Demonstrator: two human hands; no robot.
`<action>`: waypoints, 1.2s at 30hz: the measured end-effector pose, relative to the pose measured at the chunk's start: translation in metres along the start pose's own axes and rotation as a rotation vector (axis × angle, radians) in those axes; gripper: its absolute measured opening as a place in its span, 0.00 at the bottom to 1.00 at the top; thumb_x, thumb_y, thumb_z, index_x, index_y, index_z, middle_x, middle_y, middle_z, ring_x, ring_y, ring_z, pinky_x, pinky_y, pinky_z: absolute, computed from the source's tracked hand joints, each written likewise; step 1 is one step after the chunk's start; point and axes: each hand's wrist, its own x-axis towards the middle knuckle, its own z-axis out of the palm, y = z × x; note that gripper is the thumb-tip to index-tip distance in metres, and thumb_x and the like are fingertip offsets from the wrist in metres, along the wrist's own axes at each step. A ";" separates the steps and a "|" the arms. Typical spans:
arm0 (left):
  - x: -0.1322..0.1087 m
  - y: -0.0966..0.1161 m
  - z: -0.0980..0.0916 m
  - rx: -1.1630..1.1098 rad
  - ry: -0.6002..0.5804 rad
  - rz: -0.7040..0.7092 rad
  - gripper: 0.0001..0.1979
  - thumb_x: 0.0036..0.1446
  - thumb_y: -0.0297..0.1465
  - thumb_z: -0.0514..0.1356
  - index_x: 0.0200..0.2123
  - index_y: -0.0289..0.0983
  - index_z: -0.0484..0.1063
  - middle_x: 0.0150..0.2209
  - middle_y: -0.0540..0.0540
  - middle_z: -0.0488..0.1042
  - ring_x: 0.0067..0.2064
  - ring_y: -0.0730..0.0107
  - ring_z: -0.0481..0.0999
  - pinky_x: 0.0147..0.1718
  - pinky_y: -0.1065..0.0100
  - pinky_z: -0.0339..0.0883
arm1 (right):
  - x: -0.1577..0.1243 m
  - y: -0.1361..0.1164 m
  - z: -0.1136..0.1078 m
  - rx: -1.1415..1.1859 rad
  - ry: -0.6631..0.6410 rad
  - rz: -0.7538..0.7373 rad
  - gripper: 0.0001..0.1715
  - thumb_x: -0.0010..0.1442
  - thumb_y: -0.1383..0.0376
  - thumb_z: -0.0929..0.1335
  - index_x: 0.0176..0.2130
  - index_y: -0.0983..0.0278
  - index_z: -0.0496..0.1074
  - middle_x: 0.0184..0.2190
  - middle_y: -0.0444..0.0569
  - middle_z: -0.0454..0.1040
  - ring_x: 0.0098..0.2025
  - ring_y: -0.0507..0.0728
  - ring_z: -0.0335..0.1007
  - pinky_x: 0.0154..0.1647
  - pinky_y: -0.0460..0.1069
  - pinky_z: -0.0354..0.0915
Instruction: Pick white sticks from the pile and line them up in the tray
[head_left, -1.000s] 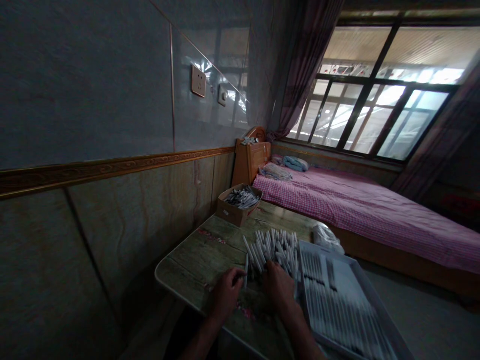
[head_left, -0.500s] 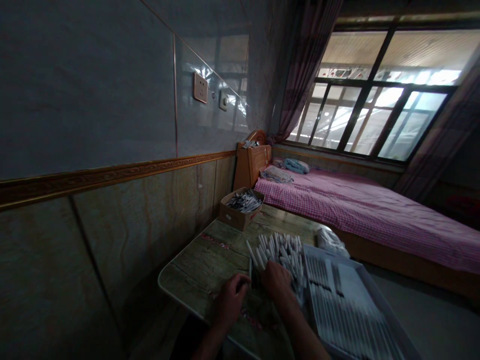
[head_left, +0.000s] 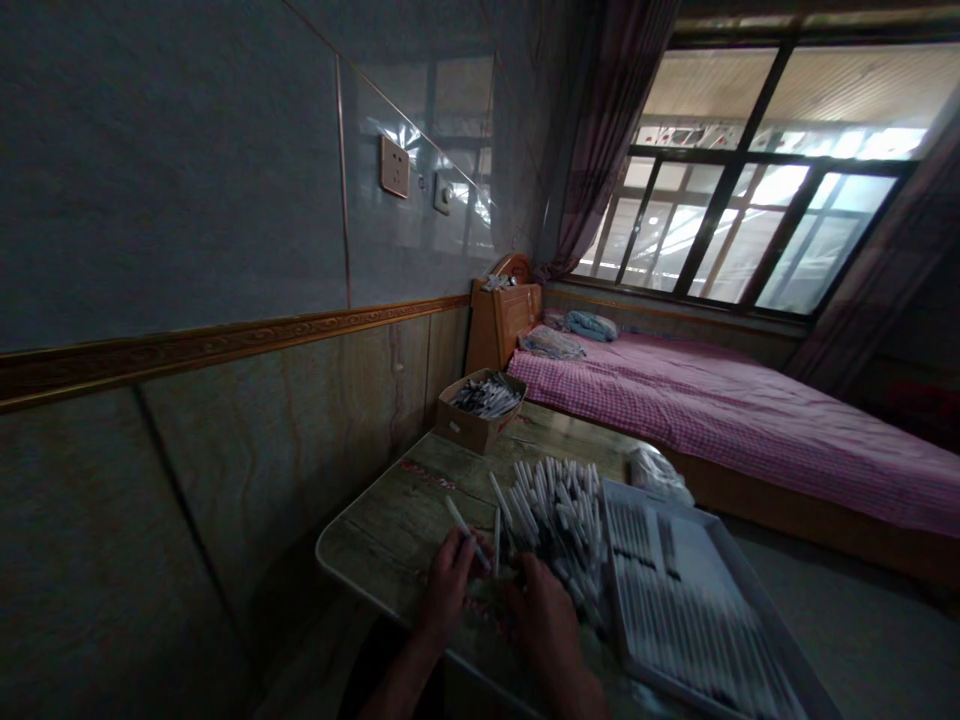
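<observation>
The left hand (head_left: pixel 448 590) was curled, with thumb and fingers pinching a slim white cylindrical rod (head_left: pixel 466 533) that slanted up and away from the grip. The right hand (head_left: pixel 541 625) lay curved and low against the near edge of a loose heap of slim white rods (head_left: pixel 559 520). Its fingers were blurred and partly hidden, so whether they pinched anything could not be told.

The heap lay on a mottled green-brown wood-patterned table (head_left: pixel 382 540) with a rounded corner, its rods crossing at all angles. Another rod (head_left: pixel 496 540) stood nearly upright between the hands. Just beside the heap sat a shallow white rectangular tray (head_left: pixel 754 590) with rods in tidy parallel rows. A brown cardboard box (head_left: pixel 463 425) at the far end of the table held more rods, and a crumpled white plastic bag (head_left: pixel 658 477) lay near the tray, beside a bed with a pink checked sheet (head_left: pixel 750 430).

The rods looked light, stiff and smooth, likely to roll and slide over one another. If they were hollow, a hard squeeze might dent them. A light pinch near the middle seemed the surest hold, lifting one clear of the tangle.
</observation>
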 end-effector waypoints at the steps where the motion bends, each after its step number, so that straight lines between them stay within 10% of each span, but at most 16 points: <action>1: -0.001 0.002 0.000 -0.030 0.023 -0.008 0.21 0.53 0.52 0.58 0.35 0.39 0.72 0.28 0.48 0.78 0.32 0.62 0.78 0.34 0.63 0.73 | 0.001 0.004 -0.004 -0.093 0.005 0.041 0.12 0.63 0.72 0.62 0.43 0.62 0.72 0.42 0.50 0.79 0.42 0.56 0.78 0.35 0.44 0.63; 26: 0.001 0.002 0.002 -0.190 0.017 -0.080 0.21 0.46 0.46 0.66 0.37 0.38 0.70 0.33 0.47 0.79 0.35 0.59 0.81 0.34 0.59 0.77 | 0.017 0.028 -0.025 -0.399 -0.087 0.105 0.17 0.61 0.73 0.60 0.46 0.68 0.74 0.42 0.60 0.80 0.45 0.62 0.78 0.38 0.49 0.66; 36: 0.008 -0.020 0.001 0.009 0.015 0.117 0.11 0.50 0.37 0.63 0.35 0.37 0.75 0.33 0.46 0.80 0.38 0.61 0.80 0.41 0.62 0.74 | -0.015 0.062 -0.001 0.246 0.240 -0.034 0.19 0.65 0.58 0.58 0.43 0.61 0.73 0.41 0.52 0.81 0.41 0.58 0.78 0.40 0.48 0.70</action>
